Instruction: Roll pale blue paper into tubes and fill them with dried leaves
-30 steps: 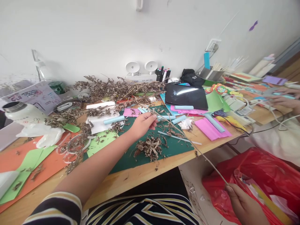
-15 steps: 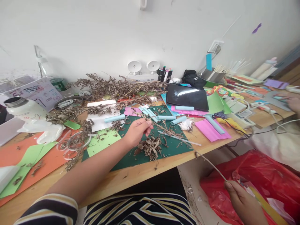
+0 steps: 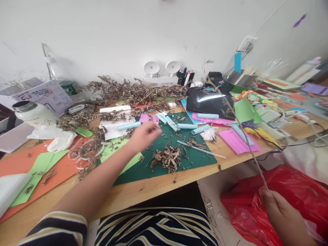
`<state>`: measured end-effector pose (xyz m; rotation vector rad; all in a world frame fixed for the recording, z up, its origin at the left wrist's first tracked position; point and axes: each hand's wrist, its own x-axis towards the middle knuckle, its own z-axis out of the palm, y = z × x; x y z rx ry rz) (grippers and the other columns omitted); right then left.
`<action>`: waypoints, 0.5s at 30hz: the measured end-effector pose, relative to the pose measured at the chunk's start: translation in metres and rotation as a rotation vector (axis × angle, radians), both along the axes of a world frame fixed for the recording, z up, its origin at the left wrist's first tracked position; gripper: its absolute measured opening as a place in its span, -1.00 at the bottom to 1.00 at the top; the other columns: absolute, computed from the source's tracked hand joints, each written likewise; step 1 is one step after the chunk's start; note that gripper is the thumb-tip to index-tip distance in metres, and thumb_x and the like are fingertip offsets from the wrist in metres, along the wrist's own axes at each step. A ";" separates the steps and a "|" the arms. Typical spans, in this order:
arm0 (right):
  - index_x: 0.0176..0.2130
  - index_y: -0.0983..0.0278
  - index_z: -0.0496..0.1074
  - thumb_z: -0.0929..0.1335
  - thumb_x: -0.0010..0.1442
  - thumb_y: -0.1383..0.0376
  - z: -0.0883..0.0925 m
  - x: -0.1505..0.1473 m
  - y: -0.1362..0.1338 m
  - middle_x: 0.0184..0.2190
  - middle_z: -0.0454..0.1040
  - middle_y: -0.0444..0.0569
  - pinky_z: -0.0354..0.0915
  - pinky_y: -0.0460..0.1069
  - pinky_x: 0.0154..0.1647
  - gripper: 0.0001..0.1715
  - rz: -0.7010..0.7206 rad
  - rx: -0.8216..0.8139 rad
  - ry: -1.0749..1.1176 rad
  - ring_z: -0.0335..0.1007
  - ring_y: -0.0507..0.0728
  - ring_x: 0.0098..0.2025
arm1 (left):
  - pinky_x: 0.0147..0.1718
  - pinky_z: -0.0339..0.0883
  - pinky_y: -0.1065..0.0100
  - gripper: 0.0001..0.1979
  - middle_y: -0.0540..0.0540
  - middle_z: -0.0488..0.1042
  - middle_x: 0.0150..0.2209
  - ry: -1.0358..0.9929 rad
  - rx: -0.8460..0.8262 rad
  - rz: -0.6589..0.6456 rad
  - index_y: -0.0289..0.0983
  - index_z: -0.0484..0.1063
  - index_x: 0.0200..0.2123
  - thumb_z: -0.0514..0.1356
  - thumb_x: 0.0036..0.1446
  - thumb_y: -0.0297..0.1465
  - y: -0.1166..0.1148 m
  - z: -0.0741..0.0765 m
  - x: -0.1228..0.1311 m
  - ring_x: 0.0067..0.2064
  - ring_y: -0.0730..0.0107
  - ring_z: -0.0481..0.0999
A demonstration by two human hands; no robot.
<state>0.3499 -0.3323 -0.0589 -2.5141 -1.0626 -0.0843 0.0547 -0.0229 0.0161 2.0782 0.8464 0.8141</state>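
My right hand [image 3: 284,212] grips the lower end of a dry stem [image 3: 252,150] over the floor at the right; the stem leans up and left, past the table edge. Over the green cutting mat [image 3: 138,173], my left hand [image 3: 145,136] is apart from the stem, its fingers bent together and blurred; what they hold, if anything, I cannot make out. Crumpled dry leaves [image 3: 167,159] lie heaped on the mat below it. A thin translucent stick [image 3: 201,149] lies to the right of the heap.
Dried branches [image 3: 128,92] spread along the wall. Pale blue paper rolls [image 3: 186,126] and a black tablet [image 3: 210,104] lie behind the leaf heap. A white bottle [image 3: 36,114] stands at the left. A red plastic bag [image 3: 238,212] is below the table's right side.
The stem has swung upright, away from my left hand, which no longer touches it. My right hand has moved slightly up and right. The view has shifted a little.
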 end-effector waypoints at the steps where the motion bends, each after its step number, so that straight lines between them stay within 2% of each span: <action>1: -0.60 0.12 0.26 0.15 -0.04 0.04 0.003 -0.003 0.007 -0.70 0.38 -0.07 0.20 0.00 -0.68 -0.69 -0.019 0.014 0.039 0.33 0.18 -0.64 | -0.41 0.13 0.37 -0.82 -0.04 0.37 -0.44 0.176 0.186 -0.182 -0.25 0.35 -0.41 -0.01 0.03 -0.34 -0.009 -0.005 0.005 -0.36 0.40 0.32; 3: -0.57 0.13 0.27 0.15 -0.06 0.01 0.007 -0.007 0.018 -0.63 0.42 -0.05 0.24 0.02 -0.61 -0.68 -0.059 0.024 0.106 0.37 0.21 -0.55 | -0.35 0.10 0.34 -0.79 -0.05 0.39 -0.27 0.421 0.496 -0.364 -0.21 0.36 -0.29 -0.03 0.04 -0.44 -0.023 -0.012 0.014 -0.23 0.35 0.32; 5: -0.54 0.13 0.29 0.15 -0.06 0.01 0.009 -0.006 0.023 -0.57 0.44 -0.02 0.27 0.04 -0.56 -0.68 -0.053 0.019 0.132 0.39 0.24 -0.48 | -0.34 0.07 0.33 -0.76 -0.06 0.38 -0.21 0.577 0.685 -0.422 -0.19 0.36 -0.25 -0.05 0.06 -0.48 -0.027 -0.016 0.017 -0.19 0.32 0.31; 7: -0.51 0.13 0.30 0.15 -0.05 0.02 0.009 -0.001 0.022 -0.53 0.46 -0.01 0.28 0.03 -0.53 -0.69 -0.039 0.003 0.142 0.40 0.24 -0.44 | -0.36 0.05 0.33 -0.79 -0.08 0.39 -0.25 0.637 0.729 -0.399 -0.24 0.38 -0.33 -0.05 0.10 -0.39 -0.020 -0.015 0.014 -0.21 0.31 0.31; 11: -0.48 0.17 0.33 0.14 0.00 0.07 0.017 0.012 0.037 -0.49 0.47 0.02 0.30 0.00 -0.48 -0.69 0.071 -0.017 0.009 0.42 0.21 -0.39 | -0.33 0.07 0.33 -0.65 -0.11 0.40 -0.31 0.615 0.669 -0.279 -0.31 0.37 -0.49 -0.03 0.07 -0.17 0.002 -0.002 -0.005 -0.26 0.31 0.32; 13: -0.46 0.23 0.37 0.10 0.04 0.09 0.030 0.012 0.064 -0.48 0.48 0.06 0.30 -0.02 -0.48 -0.60 0.203 -0.006 -0.143 0.42 0.19 -0.40 | -0.32 0.09 0.34 -0.69 -0.10 0.40 -0.30 0.586 0.624 -0.208 -0.30 0.37 -0.46 -0.02 0.08 -0.21 -0.002 0.010 -0.015 -0.26 0.32 0.33; 15: -0.46 0.33 0.41 0.05 0.06 0.08 0.049 0.004 0.107 -0.49 0.48 0.11 0.27 -0.04 -0.53 -0.46 0.330 0.025 -0.306 0.42 0.19 -0.42 | -0.30 0.09 0.31 -0.79 -0.09 0.38 -0.22 0.551 0.654 -0.156 -0.26 0.35 -0.34 -0.03 0.10 -0.31 -0.021 0.025 -0.023 -0.21 0.29 0.32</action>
